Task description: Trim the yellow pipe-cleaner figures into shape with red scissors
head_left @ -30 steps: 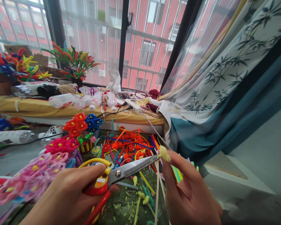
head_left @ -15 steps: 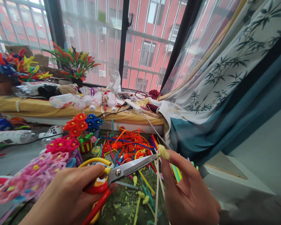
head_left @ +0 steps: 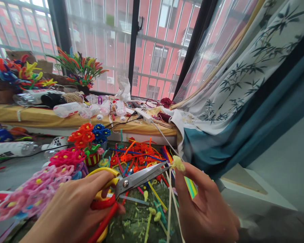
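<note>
In my left hand (head_left: 78, 202) is a pair of scissors (head_left: 139, 179) with red and yellow handles, its blades slightly parted and pointing right. The tips are beside a fuzzy pale-yellow piece (head_left: 178, 163) that my right hand (head_left: 205, 202) pinches between thumb and forefinger. Thin cream stems (head_left: 170, 206) hang down beside that hand. Beneath the scissors, yellow fuzzy pieces (head_left: 152, 211) and small clippings lie on the dark green surface (head_left: 131, 224).
Orange and red pipe cleaners (head_left: 139, 153) are heaped behind the scissors. Pink fuzzy flowers (head_left: 38, 185) and a striped pot (head_left: 93, 158) stand at left. Bottles (head_left: 68, 109) and a power strip (head_left: 144, 115) lie on the ledge (head_left: 131, 126) below the window.
The scissor blades have opened slightly, and their tips have drawn back a little from the yellow piece. My left fingers have spread with the handles. My right hand has barely moved.
</note>
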`<act>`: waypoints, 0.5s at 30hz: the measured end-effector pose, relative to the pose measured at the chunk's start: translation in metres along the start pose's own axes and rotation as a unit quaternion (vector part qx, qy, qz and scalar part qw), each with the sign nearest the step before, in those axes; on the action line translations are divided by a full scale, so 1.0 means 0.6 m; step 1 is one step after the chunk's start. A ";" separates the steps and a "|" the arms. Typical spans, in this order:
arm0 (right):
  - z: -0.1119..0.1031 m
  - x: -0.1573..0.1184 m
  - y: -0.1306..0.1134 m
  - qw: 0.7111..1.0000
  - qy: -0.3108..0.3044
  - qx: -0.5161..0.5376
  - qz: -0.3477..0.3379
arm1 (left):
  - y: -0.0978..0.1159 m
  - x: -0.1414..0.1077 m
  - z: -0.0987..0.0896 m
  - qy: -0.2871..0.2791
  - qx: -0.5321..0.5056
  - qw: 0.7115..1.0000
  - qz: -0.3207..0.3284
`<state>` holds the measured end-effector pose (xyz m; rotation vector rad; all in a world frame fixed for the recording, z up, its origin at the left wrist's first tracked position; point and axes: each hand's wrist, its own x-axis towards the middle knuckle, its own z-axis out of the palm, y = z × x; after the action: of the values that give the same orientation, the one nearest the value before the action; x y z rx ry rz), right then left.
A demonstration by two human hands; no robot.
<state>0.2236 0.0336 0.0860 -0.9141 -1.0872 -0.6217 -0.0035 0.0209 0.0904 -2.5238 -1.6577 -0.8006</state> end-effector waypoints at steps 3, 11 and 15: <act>-0.002 -0.002 0.002 1.000 -0.021 0.019 0.002 | -0.001 0.000 0.001 -0.002 0.002 1.000 0.014; 0.001 -0.002 -0.002 0.999 -0.010 0.044 0.002 | -0.004 0.000 0.003 -0.015 -0.021 1.000 0.002; 0.002 0.000 -0.004 0.999 -0.011 0.033 -0.001 | -0.005 -0.002 0.004 -0.028 -0.027 0.999 0.001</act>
<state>0.2209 0.0335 0.0869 -0.8648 -1.1225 -0.5741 -0.0054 0.0218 0.0871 -2.6055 -1.6725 -0.7922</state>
